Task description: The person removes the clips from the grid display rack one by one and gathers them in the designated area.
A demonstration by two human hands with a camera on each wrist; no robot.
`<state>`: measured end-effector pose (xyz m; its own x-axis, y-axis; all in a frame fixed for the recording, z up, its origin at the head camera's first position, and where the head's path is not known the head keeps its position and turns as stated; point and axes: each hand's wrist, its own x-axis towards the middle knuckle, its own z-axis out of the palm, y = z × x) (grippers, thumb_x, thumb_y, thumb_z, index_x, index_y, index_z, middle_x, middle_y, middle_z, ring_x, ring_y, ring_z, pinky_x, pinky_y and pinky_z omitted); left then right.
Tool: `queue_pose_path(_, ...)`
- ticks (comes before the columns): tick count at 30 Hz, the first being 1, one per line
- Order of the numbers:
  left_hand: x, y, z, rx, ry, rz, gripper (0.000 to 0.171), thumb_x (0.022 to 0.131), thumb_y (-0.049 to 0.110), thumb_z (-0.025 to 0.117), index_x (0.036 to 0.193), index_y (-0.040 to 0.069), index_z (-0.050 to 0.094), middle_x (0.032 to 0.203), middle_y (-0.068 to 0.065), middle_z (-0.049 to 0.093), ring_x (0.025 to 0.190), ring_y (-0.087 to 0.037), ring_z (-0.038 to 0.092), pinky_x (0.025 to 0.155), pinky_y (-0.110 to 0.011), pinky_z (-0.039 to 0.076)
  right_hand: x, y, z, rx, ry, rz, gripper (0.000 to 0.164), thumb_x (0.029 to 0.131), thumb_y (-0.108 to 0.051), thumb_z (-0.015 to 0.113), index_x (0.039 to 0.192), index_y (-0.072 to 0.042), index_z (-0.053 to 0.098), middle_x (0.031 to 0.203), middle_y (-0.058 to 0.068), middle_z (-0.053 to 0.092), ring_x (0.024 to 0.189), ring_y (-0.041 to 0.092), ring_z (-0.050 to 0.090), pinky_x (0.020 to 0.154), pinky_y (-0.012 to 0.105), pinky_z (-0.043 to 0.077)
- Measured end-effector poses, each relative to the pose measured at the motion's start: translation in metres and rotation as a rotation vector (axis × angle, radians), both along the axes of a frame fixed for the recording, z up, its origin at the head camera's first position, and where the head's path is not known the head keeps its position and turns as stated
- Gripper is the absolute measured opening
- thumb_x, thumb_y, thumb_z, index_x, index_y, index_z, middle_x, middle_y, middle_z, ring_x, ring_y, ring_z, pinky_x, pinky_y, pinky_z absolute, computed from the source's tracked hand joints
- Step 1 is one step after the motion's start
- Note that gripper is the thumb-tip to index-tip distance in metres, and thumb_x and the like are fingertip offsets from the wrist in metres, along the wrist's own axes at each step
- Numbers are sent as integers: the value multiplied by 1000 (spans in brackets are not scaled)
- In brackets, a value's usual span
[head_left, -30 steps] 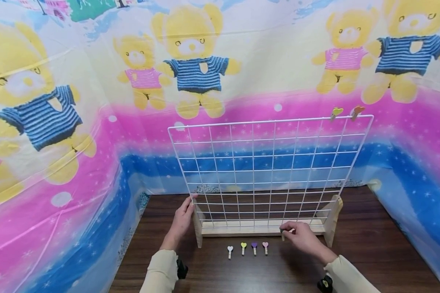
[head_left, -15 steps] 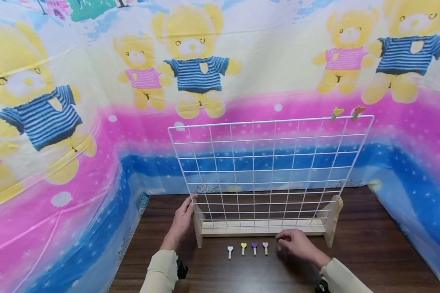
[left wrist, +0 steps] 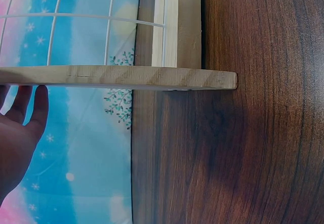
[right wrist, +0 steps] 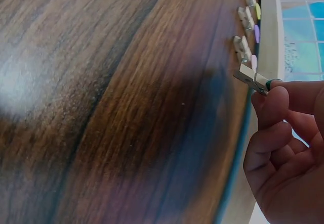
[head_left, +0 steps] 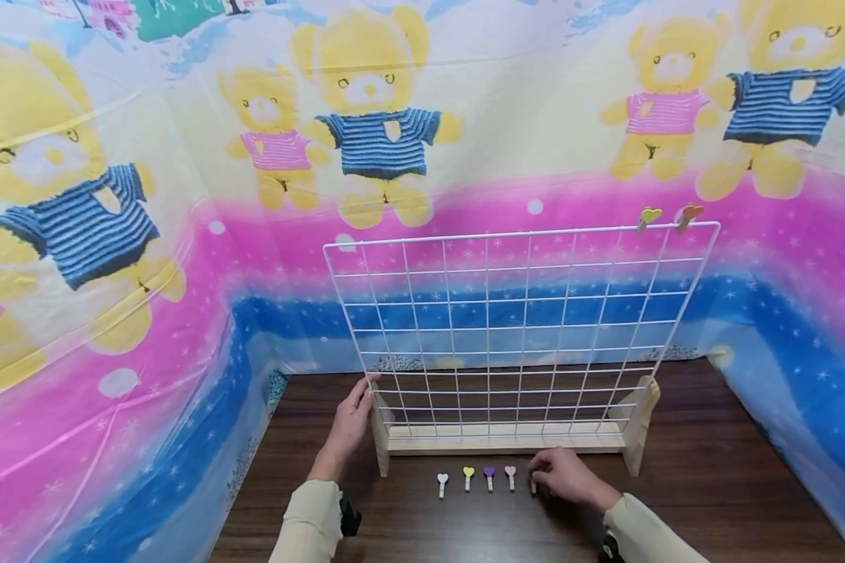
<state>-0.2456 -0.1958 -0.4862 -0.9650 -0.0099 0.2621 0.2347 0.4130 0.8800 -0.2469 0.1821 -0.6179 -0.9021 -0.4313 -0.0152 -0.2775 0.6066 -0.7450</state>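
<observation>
My right hand [head_left: 565,473] pinches a small wooden clothespin [right wrist: 250,76] between thumb and forefinger, just off the end of a row on the table. A bit of dark green shows at the clothespin's fingertip end. To its left lie heart-topped clothespins: pink [head_left: 510,476], purple [head_left: 489,477], yellow [head_left: 468,478] and white [head_left: 442,485]. Behind them stands a white wire grid rack [head_left: 487,324] on a wooden base [head_left: 507,442]. The fingers of my left hand [head_left: 350,414] lie straight against the rack's left wooden side support [left wrist: 152,76].
A yellow-green heart clothespin [head_left: 649,216] and an orange one [head_left: 690,214] are clipped on the grid's top right edge. The right side support [head_left: 637,426] stands beyond my right hand. A teddy-bear printed cloth [head_left: 493,156] surrounds the dark wooden table [head_left: 422,539].
My right hand has come down and slightly left with its clothespin, from the front of the rack's base to the end of the row. The left hand stays on the side support.
</observation>
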Motion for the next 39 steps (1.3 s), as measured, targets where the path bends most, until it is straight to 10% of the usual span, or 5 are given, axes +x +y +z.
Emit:
queue_pose_path(10,0,1,0,1,6,3,32,99,2,42,130,-1,51,126,-25,52,108,-34,48,91,-49,37,-5,2,-10,18,19,29,7,87,-3,62,90,-2,68,68,-4,57,46,8,51,45,26,44)
queue_pose_path(20,-1,0,-1,19,-8,-5,32,100,5,42,130,3,52,131,-24,51,114,-35,47,95,-51,35,-10,1,-18,119,295,50,7,83,-13,69,80,-7,67,74,-10,58,69,8,53,63,33,44)
queue_pose_path(26,0,0,0,21,-14,-10,32,100,5,42,130,3,52,131,-25,50,114,-36,47,94,-52,36,-9,-1,-16,215,217,-12,4,82,-11,70,85,-11,69,80,-6,61,77,15,57,71,37,46)
queue_pose_path(32,-1,-1,-1,26,-22,-18,32,100,5,42,131,2,51,132,-25,49,115,-37,47,94,-53,36,-8,4,2,252,203,-58,5,82,-9,69,86,-12,69,81,-6,58,78,13,55,71,37,46)
queue_pose_path(39,-21,-12,-33,3,4,-4,31,102,12,42,131,7,52,132,-20,51,114,-31,49,92,-49,38,-9,16,50,187,266,-104,8,85,-11,67,92,-9,70,87,-5,64,73,9,56,67,32,46)
